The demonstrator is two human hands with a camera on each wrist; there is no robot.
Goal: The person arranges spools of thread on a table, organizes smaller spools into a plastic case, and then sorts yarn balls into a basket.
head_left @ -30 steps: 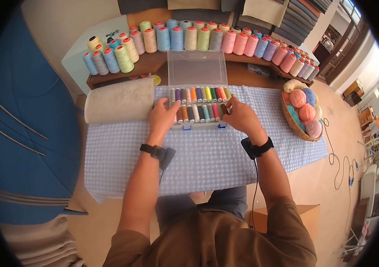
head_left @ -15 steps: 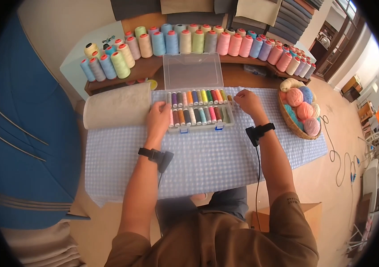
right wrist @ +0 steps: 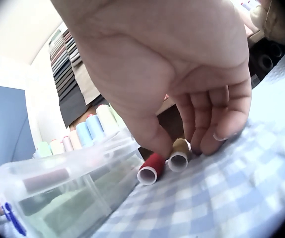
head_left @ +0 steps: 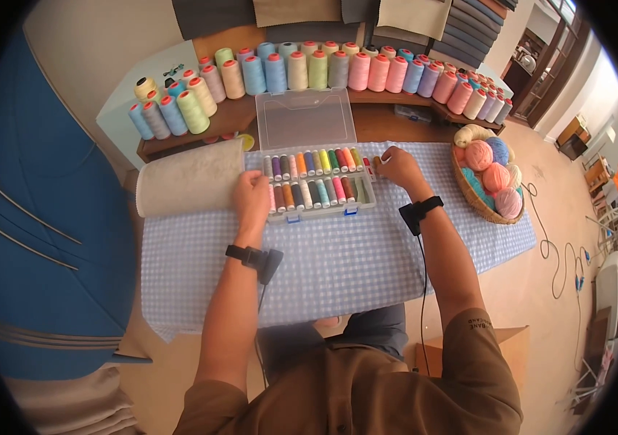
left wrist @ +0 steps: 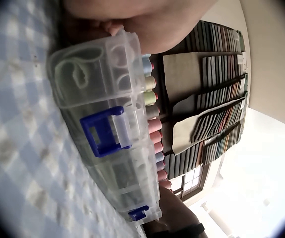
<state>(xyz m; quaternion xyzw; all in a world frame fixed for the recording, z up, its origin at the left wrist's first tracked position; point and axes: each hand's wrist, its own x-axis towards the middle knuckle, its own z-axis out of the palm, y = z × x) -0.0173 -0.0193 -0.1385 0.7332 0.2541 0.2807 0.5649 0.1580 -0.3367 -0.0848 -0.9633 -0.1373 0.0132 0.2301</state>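
On the checked cloth lies a clear plastic thread box (head_left: 321, 213), its lid (head_left: 304, 119) raised, with two rows of small coloured thread spools (head_left: 316, 194) inside. Just right of it my right hand (head_left: 401, 168) pinches a gold-brown thread spool (right wrist: 180, 149) between thumb and fingers, low over the cloth. A red thread spool (right wrist: 153, 165) lies close beside it, between that spool and the box. My left hand (head_left: 252, 196) rests at the box's left end, fingers loosely curled with tips by its corner. Greenish bare slots show at the front row's right end.
A roll of pale fabric (head_left: 189, 177) lies left of the box. At the right stands a wicker basket (head_left: 471, 192) of yarn balls. Behind, many large thread cones (head_left: 297, 70) line a curved wooden shelf (head_left: 389, 109). Blue wrist-side clasps (left wrist: 103, 131) front the box.
My right hand has moved from the box's front row to the cloth on its right, with the gold-brown spool. My left hand has drawn back from the spools to the box's left edge.
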